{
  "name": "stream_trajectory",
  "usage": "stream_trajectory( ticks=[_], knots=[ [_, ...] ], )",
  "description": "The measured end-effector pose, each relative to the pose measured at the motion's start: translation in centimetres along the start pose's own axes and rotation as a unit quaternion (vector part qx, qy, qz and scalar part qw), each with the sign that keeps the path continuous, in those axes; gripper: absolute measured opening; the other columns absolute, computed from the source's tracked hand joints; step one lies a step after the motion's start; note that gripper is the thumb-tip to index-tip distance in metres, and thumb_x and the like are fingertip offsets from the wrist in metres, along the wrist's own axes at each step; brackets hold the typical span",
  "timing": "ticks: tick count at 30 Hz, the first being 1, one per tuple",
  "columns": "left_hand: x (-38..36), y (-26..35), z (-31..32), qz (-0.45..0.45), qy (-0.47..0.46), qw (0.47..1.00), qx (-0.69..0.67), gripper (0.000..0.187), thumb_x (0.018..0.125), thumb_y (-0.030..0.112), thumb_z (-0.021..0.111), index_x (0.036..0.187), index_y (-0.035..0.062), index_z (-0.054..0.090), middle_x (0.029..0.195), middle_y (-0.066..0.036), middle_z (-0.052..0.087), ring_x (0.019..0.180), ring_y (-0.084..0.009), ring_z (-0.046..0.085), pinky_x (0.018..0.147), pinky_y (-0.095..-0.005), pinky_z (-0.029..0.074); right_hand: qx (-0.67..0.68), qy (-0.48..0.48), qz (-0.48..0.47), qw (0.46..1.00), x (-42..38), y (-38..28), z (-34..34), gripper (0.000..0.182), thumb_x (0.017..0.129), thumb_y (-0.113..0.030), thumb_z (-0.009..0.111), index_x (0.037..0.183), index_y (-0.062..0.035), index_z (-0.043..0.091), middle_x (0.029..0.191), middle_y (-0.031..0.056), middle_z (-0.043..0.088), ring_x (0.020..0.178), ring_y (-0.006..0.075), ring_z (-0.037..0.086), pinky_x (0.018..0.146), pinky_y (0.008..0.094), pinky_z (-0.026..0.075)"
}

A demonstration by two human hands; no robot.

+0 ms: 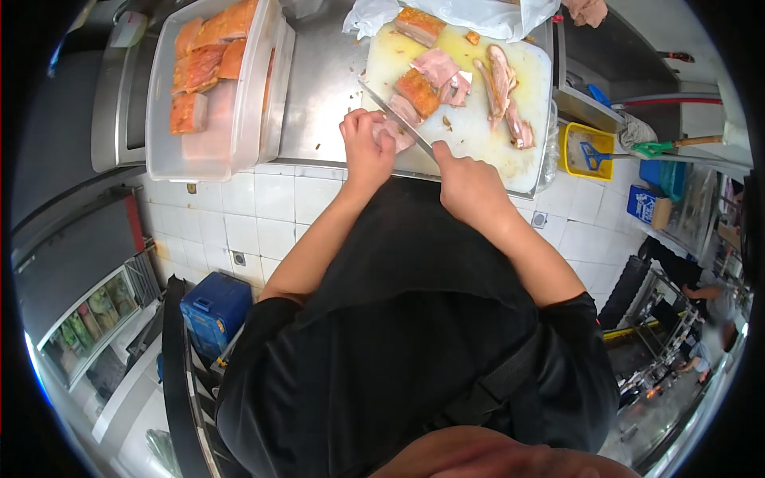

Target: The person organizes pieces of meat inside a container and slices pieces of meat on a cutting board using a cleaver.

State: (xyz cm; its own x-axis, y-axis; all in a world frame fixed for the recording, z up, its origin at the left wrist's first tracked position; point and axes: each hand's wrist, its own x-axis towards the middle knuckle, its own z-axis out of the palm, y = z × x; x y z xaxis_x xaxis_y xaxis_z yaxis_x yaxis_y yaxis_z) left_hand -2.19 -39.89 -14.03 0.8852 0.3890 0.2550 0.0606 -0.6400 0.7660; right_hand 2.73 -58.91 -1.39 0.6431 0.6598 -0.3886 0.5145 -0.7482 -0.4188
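My right hand is wrapped round the handle of a knife, whose long blade slants up and left across the meat. With fingers curled, my left hand grips a piece of pale pork at the near left edge of the white cutting board. Just beyond the blade lies a piece of pork with browned skin, and thin pink pieces rest behind it. Bony strips of meat lie on the right of the board. Another browned slab sits at the far edge.
Left of the board, a clear plastic tub holds several browned pork slabs on the steel counter. A white plastic bag lies behind the board. A yellow bin and a blue box stand lower down. Other people are far right.
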Motion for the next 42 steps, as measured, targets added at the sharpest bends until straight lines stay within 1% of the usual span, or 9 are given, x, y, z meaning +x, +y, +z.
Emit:
stream_trajectory(
  ticks=[10, 18, 23, 25, 28, 33, 35, 37, 42],
  knots=[
    [-0.5, -1.7, 1.5, 0.027, 0.009, 1.000, -0.003, 0.027, 0.071, 0.005, 0.058, 0.097, 0.0028, 0.063, 0.109, -0.020, 0.048, 0.102, -0.0373, 0.044, 0.092, -0.0483, 0.039, 0.019, 0.032, -0.045, 0.998, 5.6, 0.8, 3.7, 0.041, 0.081, 0.000, 0.053, 0.122, 0.0011, 0.046, 0.074, 0.0241, 0.068, 0.072, 0.0427, 0.068, 0.062, 0.0532, 0.052],
    [-0.8, -1.8, 1.5, 0.010, 0.020, 0.999, -0.027, 0.028, 0.071, 0.006, 0.057, 0.098, 0.0030, 0.064, 0.106, -0.018, 0.047, 0.101, -0.0363, 0.044, 0.092, -0.0479, 0.039, 0.034, -0.101, 0.055, 0.993, 1.2, 1.0, 2.1, 0.042, 0.083, -0.001, 0.055, 0.124, 0.0024, 0.045, 0.081, 0.0264, 0.068, 0.077, 0.0448, 0.069, 0.069, 0.0554, 0.053],
    [-0.9, -2.6, 1.7, 0.009, 0.013, 0.998, -0.064, 0.027, 0.072, 0.006, 0.057, 0.098, 0.0026, 0.064, 0.110, -0.019, 0.046, 0.105, -0.0355, 0.044, 0.097, -0.0475, 0.038, 0.082, -0.026, 0.019, 0.996, 7.5, 2.2, 7.4, 0.037, 0.087, -0.004, 0.055, 0.122, 0.0018, 0.044, 0.082, 0.0285, 0.067, 0.081, 0.0470, 0.067, 0.071, 0.0563, 0.052],
    [-1.5, -2.4, 1.0, 0.004, -0.026, 0.997, -0.075, 0.036, 0.073, 0.009, 0.065, 0.108, 0.0037, 0.061, 0.116, -0.021, 0.046, 0.114, -0.0372, 0.044, 0.099, -0.0487, 0.039, 0.104, 0.000, 0.017, 0.994, 7.5, 2.8, 7.2, 0.034, 0.089, -0.007, 0.055, 0.120, 0.0009, 0.044, 0.080, 0.0299, 0.066, 0.081, 0.0486, 0.066, 0.070, 0.0573, 0.051],
    [-1.8, -1.2, -0.1, 0.043, -0.073, 0.995, -0.044, 0.079, 0.062, 0.013, 0.086, 0.130, 0.0078, 0.045, 0.124, -0.023, 0.045, 0.125, -0.0415, 0.042, 0.103, -0.0512, 0.042, 0.134, -0.021, 0.012, 0.991, 7.3, 4.2, 5.0, 0.033, 0.093, -0.012, 0.057, 0.122, -0.0015, 0.043, 0.083, 0.0312, 0.065, 0.084, 0.0492, 0.065, 0.073, 0.0578, 0.050],
    [-1.6, -0.6, -0.2, -0.071, -0.039, 0.986, -0.146, 0.070, 0.070, 0.012, 0.081, 0.129, 0.0042, 0.044, 0.129, -0.018, 0.049, 0.122, -0.0345, 0.051, 0.109, -0.0439, 0.039, 0.197, 0.098, 0.041, 0.975, 3.5, 7.3, -2.0, 0.035, 0.095, -0.014, 0.058, 0.125, -0.0009, 0.046, 0.096, 0.0294, 0.067, 0.091, 0.0497, 0.064, 0.078, 0.0541, 0.050],
    [-0.5, 0.8, -1.7, -0.311, 0.003, 0.800, -0.514, 0.060, 0.079, 0.012, 0.071, 0.133, 0.0056, 0.045, 0.134, -0.016, 0.050, 0.125, -0.0354, 0.052, 0.112, -0.0446, 0.040, 0.190, 0.177, 0.022, 0.965, 2.7, 10.3, -2.1, 0.039, 0.094, -0.014, 0.059, 0.129, -0.0022, 0.046, 0.096, 0.0295, 0.068, 0.092, 0.0495, 0.064, 0.079, 0.0540, 0.050],
    [1.5, 2.7, -3.8, -0.319, -0.036, 0.682, -0.657, 0.068, 0.083, 0.028, 0.064, 0.146, 0.0139, 0.041, 0.144, -0.012, 0.048, 0.133, -0.0384, 0.048, 0.108, -0.0614, 0.040, 0.214, 0.211, 0.043, 0.953, 1.9, 11.4, -3.3, 0.046, 0.094, -0.013, 0.059, 0.137, -0.0011, 0.045, 0.103, 0.0310, 0.066, 0.099, 0.0488, 0.064, 0.085, 0.0504, 0.051],
    [10.0, 12.4, -8.1, -0.054, -0.141, 0.720, -0.678, 0.085, 0.070, 0.027, 0.076, 0.145, 0.0110, 0.040, 0.143, -0.013, 0.048, 0.132, -0.0371, 0.048, 0.109, -0.0597, 0.040, 0.287, 0.163, 0.097, 0.939, 0.0, 14.1, -2.5, 0.049, 0.095, -0.013, 0.057, 0.139, 0.0053, 0.044, 0.121, 0.0333, 0.062, 0.114, 0.0450, 0.062, 0.096, 0.0440, 0.049]
  ],
)
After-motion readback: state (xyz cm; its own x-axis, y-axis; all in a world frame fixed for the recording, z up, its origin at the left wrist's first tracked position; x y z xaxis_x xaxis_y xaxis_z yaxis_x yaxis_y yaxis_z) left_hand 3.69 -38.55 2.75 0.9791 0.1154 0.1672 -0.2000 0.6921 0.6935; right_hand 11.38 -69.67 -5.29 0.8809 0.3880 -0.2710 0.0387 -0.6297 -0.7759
